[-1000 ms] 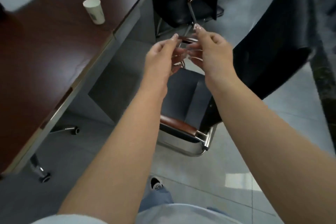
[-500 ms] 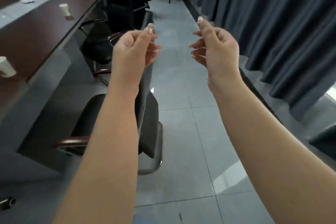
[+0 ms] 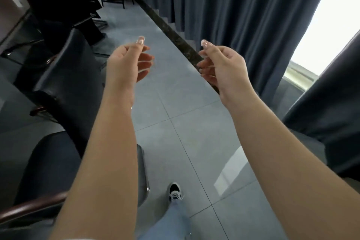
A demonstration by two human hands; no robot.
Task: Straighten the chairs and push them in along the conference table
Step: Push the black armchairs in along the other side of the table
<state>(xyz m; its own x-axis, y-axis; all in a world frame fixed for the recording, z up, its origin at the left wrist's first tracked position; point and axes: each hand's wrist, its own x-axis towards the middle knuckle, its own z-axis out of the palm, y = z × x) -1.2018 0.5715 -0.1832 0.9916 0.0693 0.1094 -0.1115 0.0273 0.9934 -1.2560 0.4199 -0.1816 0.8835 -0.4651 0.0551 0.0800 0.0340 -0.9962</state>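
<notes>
While both hands hover loosely curled, holding nothing, left hand and right hand, the black padded chairs with brown armrests stand left; walking on, a white-laced shoe could catch a chair base.

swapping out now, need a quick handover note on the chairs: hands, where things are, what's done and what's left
Left hand: raised in the air, fingers loosely curled, holding nothing.
Right hand: the same, apart from the left, touching nothing.
Nearest chair: at lower left beside the left forearm. The next chair stands just beyond it, with more chairs further along near the table.
Done: cannot tell from this view whether any chair is fully pushed in.
Left: walk the aisle by the curtains and check each chair along the table.
</notes>
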